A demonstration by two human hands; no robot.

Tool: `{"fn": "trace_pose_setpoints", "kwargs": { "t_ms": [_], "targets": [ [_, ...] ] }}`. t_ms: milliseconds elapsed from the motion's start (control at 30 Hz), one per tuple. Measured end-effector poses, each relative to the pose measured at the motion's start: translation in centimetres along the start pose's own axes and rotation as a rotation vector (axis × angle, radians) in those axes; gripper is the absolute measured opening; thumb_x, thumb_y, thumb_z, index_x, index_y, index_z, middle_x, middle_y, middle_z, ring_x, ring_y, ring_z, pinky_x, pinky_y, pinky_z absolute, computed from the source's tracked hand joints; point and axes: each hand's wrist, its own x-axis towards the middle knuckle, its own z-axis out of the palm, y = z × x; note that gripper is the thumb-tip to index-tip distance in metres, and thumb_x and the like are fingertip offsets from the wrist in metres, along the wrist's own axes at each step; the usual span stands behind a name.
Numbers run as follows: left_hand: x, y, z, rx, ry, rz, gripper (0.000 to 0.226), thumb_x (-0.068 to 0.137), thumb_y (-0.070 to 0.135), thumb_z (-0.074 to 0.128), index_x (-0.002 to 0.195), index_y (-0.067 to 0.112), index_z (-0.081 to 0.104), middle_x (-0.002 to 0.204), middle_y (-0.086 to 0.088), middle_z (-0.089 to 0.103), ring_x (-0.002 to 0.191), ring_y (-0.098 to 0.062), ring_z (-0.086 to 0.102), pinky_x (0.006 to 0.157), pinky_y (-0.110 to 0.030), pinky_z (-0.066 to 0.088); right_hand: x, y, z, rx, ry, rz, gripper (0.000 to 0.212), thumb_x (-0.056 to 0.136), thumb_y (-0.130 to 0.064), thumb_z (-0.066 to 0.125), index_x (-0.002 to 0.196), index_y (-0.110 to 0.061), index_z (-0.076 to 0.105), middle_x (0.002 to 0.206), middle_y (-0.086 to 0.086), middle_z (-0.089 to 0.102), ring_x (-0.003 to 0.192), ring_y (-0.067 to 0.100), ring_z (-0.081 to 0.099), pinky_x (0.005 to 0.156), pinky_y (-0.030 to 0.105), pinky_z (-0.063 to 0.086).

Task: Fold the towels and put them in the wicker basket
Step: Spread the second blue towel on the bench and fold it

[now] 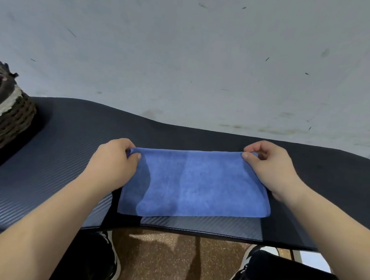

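Observation:
A blue towel lies folded in a wide rectangle on the black table, close to its near edge. My left hand pinches the towel's far left corner between thumb and fingers. At the far right corner, my right hand pinches the cloth the same way. A dark wicker basket with a pale band stands at the table's left end, partly cut off by the frame. Pink and blue cloth shows inside it.
A pale grey wall rises just behind the table. Below the near edge I see brown floor, my dark trousers and black-and-white shoes.

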Motion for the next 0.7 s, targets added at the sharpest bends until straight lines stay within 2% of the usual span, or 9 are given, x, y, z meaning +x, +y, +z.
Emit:
{"fn": "trace_pose_setpoints", "kwargs": {
  "t_ms": [67, 133, 167, 233, 333, 400, 467, 567, 700],
  "targets": [
    [-0.2, 0.1, 0.2, 0.063, 0.013, 0.016, 0.014, 0.095, 0.03, 0.064, 0.104, 0.019, 0.062, 0.099, -0.001, 0.062, 0.084, -0.021, 0.06, 0.064, -0.032, 0.043, 0.2, 0.1, 0.0, -0.161, 0.039, -0.036, 0.016, 0.092, -0.027, 0.075, 0.106, -0.022, 0.069, 0.095, -0.002, 0.065, 0.083, 0.011, 0.062, 0.066, 0.023, 0.045],
    [-0.3, -0.1, 0.3, 0.109, -0.018, 0.007, 0.048, 0.091, 0.038, 0.072, 0.131, 0.019, 0.055, 0.121, -0.003, 0.055, 0.094, -0.019, 0.056, 0.077, -0.033, 0.046, 0.0, -0.3, -0.2, -0.36, 0.078, -0.084, 0.031, 0.092, -0.035, 0.073, 0.12, -0.024, 0.064, 0.107, -0.003, 0.06, 0.084, 0.005, 0.057, 0.067, 0.027, 0.045],
    [-0.4, 0.0, 0.2, 0.079, -0.04, -0.02, 0.063, 0.088, 0.04, 0.076, 0.141, 0.017, 0.051, 0.127, -0.004, 0.054, 0.097, -0.019, 0.056, 0.08, -0.033, 0.048, -0.2, -0.6, -0.3, -0.418, 0.09, -0.125, 0.037, 0.093, -0.038, 0.071, 0.126, -0.025, 0.061, 0.116, -0.004, 0.057, 0.087, 0.006, 0.058, 0.071, 0.029, 0.046],
    [-0.6, 0.3, 0.1, -0.076, -0.071, -0.08, 0.075, 0.083, 0.036, 0.082, 0.147, 0.014, 0.048, 0.124, -0.003, 0.06, 0.101, -0.02, 0.06, 0.084, -0.034, 0.052, -1.1, -1.3, -0.4, -0.462, 0.058, -0.281, 0.045, 0.093, -0.043, 0.068, 0.134, -0.026, 0.059, 0.132, -0.005, 0.053, 0.11, 0.013, 0.058, 0.086, 0.03, 0.046],
    [-0.9, 0.7, 0.2, -0.221, -0.115, -0.159, 0.062, 0.076, 0.023, 0.089, 0.13, 0.015, 0.06, 0.104, -0.001, 0.067, 0.098, -0.023, 0.066, 0.088, -0.042, 0.058, -3.0, -1.5, 0.2, -0.508, -0.192, -0.49, 0.069, 0.089, -0.061, 0.065, 0.149, -0.029, 0.051, 0.159, -0.004, 0.04, 0.151, 0.019, 0.029, 0.119, 0.03, 0.025],
    [-0.9, 1.0, 0.2, -0.233, -0.123, -0.186, 0.033, 0.072, 0.02, 0.088, 0.094, 0.013, 0.065, 0.083, -0.006, 0.066, 0.078, -0.026, 0.065, 0.073, -0.042, 0.059, -4.0, -0.6, 0.7, -0.643, -0.352, -0.49, 0.089, 0.083, -0.082, 0.047, 0.16, -0.039, 0.031, 0.172, -0.004, 0.012, 0.16, 0.018, -0.001, 0.129, 0.04, 0.007],
    [-0.9, 0.9, 0.2, -0.214, -0.134, -0.19, 0.036, 0.072, 0.023, 0.085, 0.07, 0.014, 0.05, 0.066, -0.007, 0.052, 0.063, -0.024, 0.051, 0.058, -0.037, 0.045, -4.5, 0.6, 0.9, -0.799, -0.463, -0.413, 0.095, 0.081, -0.09, 0.029, 0.162, -0.047, 0.005, 0.172, -0.008, -0.014, 0.156, 0.012, -0.022, 0.129, 0.046, -0.005],
    [-1.3, 0.8, 0.0, -0.101, -0.138, -0.143, 0.04, 0.078, 0.033, 0.08, 0.067, 0.015, 0.046, 0.063, -0.003, 0.053, 0.061, -0.021, 0.05, 0.057, -0.033, 0.041, -4.7, 1.2, 0.9, -0.87, -0.522, -0.355, 0.092, 0.081, -0.09, 0.021, 0.158, -0.052, -0.013, 0.167, -0.012, -0.031, 0.15, 0.009, -0.036, 0.127, 0.046, -0.014],
    [-2.4, 0.9, -0.8, -0.035, -0.058, -0.012, 0.04, 0.09, 0.037, 0.07, 0.073, 0.014, 0.042, 0.065, -0.001, 0.048, 0.059, -0.02, 0.044, 0.055, -0.032, 0.035, -4.8, 1.0, 1.3, -0.91, -0.506, -0.36, 0.093, 0.081, -0.091, 0.014, 0.158, -0.049, -0.018, 0.166, -0.01, -0.034, 0.15, 0.012, -0.038, 0.125, 0.048, -0.019]
  ]
}}
